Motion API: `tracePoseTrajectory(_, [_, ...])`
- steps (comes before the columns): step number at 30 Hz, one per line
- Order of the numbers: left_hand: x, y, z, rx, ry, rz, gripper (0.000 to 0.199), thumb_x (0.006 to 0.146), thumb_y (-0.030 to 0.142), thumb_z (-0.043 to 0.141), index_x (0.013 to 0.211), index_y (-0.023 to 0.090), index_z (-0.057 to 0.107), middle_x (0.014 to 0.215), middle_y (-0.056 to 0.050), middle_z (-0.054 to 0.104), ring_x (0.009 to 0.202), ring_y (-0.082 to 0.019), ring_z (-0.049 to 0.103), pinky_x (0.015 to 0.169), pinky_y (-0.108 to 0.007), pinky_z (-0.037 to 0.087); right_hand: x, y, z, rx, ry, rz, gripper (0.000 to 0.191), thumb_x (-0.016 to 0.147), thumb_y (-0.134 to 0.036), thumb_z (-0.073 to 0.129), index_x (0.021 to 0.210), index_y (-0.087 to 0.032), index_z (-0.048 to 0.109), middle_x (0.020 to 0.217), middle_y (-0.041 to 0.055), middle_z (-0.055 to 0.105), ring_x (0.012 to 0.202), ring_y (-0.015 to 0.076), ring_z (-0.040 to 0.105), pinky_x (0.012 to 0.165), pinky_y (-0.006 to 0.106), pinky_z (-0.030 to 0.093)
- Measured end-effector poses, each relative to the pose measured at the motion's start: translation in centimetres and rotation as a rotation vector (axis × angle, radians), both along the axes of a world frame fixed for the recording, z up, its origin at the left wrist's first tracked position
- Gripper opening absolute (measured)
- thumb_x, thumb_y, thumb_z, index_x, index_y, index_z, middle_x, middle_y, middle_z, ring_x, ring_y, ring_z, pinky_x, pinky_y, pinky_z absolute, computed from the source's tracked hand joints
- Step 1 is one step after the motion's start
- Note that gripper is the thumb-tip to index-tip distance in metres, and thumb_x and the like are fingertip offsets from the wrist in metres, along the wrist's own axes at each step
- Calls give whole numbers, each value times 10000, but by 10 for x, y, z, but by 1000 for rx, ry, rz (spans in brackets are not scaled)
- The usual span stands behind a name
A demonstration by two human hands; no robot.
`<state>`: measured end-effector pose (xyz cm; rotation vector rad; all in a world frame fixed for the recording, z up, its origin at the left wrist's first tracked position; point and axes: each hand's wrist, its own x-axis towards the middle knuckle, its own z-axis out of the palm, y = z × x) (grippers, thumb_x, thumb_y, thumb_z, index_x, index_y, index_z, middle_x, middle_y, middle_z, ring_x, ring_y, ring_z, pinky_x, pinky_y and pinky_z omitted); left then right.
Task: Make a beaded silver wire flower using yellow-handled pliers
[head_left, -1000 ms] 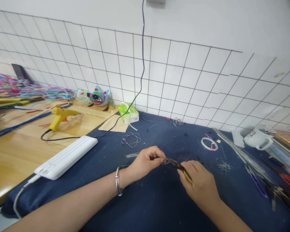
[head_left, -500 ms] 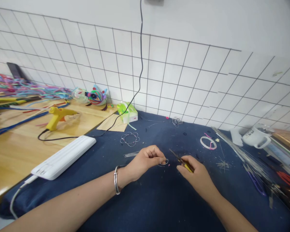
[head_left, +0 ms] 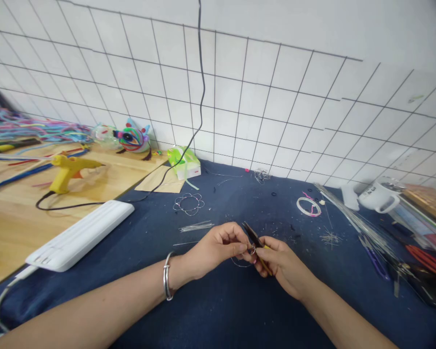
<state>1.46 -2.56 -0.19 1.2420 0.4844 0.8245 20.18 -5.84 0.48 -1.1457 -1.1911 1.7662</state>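
My left hand [head_left: 227,244] pinches a thin piece of wire [head_left: 241,265], part of which curves down below the fingers in a loop. Right beside it, my right hand [head_left: 281,261] is closed around pliers [head_left: 253,234] with yellow handles, their dark jaws pointing up and to the left. The fingertips of both hands almost meet, and they hide where the wire ends. Behind my left hand lie several straight wires [head_left: 196,226] and a flower-shaped wire ring [head_left: 189,204].
A white power strip [head_left: 82,232] and a yellow glue gun [head_left: 70,172] are on the left. To the right are a white tape ring [head_left: 308,207], a bundle of long wires [head_left: 343,213], purple-handled scissors [head_left: 377,261] and a white mug [head_left: 378,198]. A black cable [head_left: 202,97] hangs down at the back.
My right hand has moved left with the pliers, up to my left hand. The wire loop below my left fingers shows more now. The view has shifted slightly.
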Motion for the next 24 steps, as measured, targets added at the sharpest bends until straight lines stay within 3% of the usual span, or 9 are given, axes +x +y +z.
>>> tracePoseTrajectory(10, [0,0,-1,28,74,-73,97,771,184,582,821,114,538,840,-69,642,767,-132,592,722,-285,449,0,2,-3,-2,88,-61,219,720,-295,586,886,-166,527,765,15,557,606,89,490,538,218,359])
tracePoseTrajectory(16, [1,0,-2,75,158,-175,71,778,171,564,815,111,556,814,-65,640,781,-139,593,744,-296,448,1,3,-5,58,50,-114,228,688,-245,623,886,-181,530,805,0,552,592,67,451,541,210,345])
tracePoseTrajectory(24, [4,0,-1,114,186,-206,53,765,150,565,810,122,571,796,-42,620,763,-125,580,733,-282,456,-5,-1,-7,93,14,-134,235,670,-241,627,874,-185,525,767,-16,531,617,79,471,551,214,366])
